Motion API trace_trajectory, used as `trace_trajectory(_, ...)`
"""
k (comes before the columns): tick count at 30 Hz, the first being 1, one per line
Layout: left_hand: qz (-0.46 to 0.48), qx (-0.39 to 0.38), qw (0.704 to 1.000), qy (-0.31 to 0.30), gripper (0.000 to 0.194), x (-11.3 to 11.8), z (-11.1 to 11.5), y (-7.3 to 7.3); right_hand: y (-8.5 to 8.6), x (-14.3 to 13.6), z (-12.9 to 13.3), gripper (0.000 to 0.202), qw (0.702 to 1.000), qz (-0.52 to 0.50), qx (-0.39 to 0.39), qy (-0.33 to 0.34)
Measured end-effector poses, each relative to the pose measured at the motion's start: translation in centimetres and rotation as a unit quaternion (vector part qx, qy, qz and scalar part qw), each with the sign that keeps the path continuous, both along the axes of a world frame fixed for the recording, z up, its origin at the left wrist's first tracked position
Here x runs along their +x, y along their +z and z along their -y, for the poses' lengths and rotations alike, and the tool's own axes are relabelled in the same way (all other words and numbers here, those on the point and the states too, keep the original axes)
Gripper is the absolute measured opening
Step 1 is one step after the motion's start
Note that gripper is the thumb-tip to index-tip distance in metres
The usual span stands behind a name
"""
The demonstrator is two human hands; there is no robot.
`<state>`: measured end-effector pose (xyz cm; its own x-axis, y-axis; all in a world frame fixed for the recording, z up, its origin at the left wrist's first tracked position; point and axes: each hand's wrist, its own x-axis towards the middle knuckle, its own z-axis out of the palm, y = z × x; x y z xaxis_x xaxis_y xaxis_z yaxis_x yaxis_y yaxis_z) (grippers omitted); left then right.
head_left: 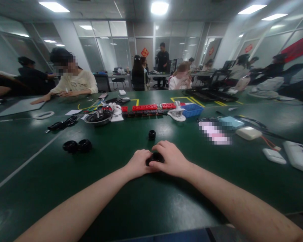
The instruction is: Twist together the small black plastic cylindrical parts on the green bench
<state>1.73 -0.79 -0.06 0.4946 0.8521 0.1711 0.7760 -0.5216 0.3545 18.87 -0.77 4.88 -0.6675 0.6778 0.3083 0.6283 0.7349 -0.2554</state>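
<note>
At the middle of the green table, my left hand and my right hand are both closed around a glossy black round hollow piece. My left hand wraps its left side, with the fingertips partly hidden. The right thumb lies across the near rim while the fingers curve over the far side. Just beyond my hands stands a smaller-looking black round piece with an opening on top. Off to the left, two similar black round pieces lie side by side. Their exact kind cannot be made out.
Farther back are a row of red and black parts, a blue bin, a white stand and a metal bowl with cables. White cases and cables lie right. A person sits across the table.
</note>
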Motion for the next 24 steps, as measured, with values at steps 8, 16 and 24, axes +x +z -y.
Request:
trace_trajectory(8, -0.002, 0.004, 1.000, 0.006, 0.031, 0.3, 0.2, 0.3, 0.5, -0.9, 0.8, 0.024, 0.997, 0.061, 0.039, -0.034)
trace_trajectory(16, 0.009, -0.005, 1.000, 0.011, 0.034, 0.0, 0.1, 0.1, 1.7, 0.1, 0.7, 0.025, 0.992, 0.064, 0.007, 0.104)
trace_trajectory(24, 0.015, -0.016, 1.000, -0.007, 0.033, -0.1, 0.1, 0.3, 2.6, 1.3, 0.0, 0.033, 0.981, 0.041, -0.025, 0.186)
